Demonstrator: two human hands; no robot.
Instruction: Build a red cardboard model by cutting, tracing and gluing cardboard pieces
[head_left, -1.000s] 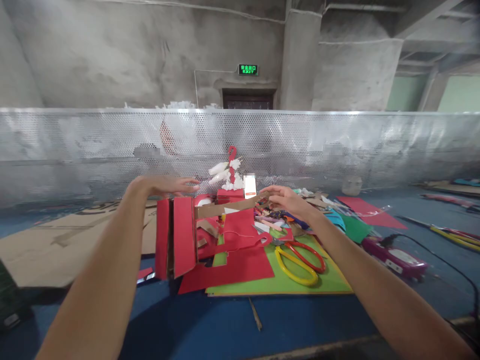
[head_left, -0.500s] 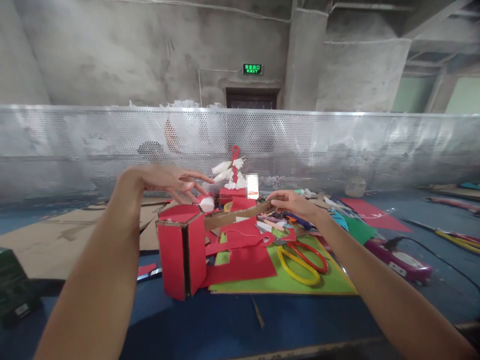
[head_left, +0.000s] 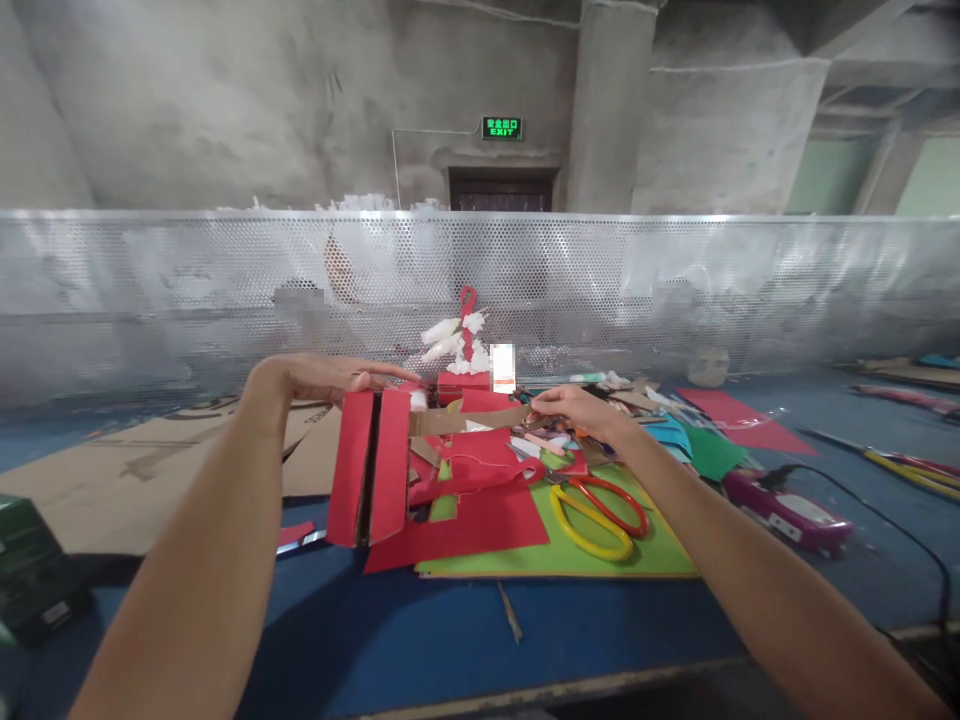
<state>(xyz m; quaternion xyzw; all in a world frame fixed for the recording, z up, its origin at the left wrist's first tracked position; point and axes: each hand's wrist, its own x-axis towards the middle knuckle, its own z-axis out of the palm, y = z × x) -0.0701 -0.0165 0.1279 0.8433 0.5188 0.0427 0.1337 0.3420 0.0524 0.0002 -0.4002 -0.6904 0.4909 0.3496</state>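
Note:
A red, many-sided cardboard box [head_left: 391, 465] with brown edges and a dark gap between its panels stands left of centre. My left hand [head_left: 322, 376] is at its top rear edge, fingers stretched out and partly hidden behind it; whether they press on it I cannot tell. A brown cardboard strip [head_left: 472, 420] runs from the box's right side to my right hand [head_left: 574, 408], which pinches its far end. Below the strip lie red paper pieces [head_left: 480, 535] on a green sheet [head_left: 510, 568]. Scissors with yellow and red handles [head_left: 600, 550] rest there too.
Brown cardboard sheets [head_left: 187, 465] lie at left, near a dark green box [head_left: 37, 570]. A purple device [head_left: 787, 515] with a black cable sits at right, by more scissors [head_left: 911, 470]. White flowers [head_left: 450, 340] and a phone-like screen [head_left: 503, 368] stand before a perforated metal screen [head_left: 637, 290].
The red box has tilted and moved up and away, so its top face no longer shows. My left hand has come down to its top edge. The strip has turned flatter.

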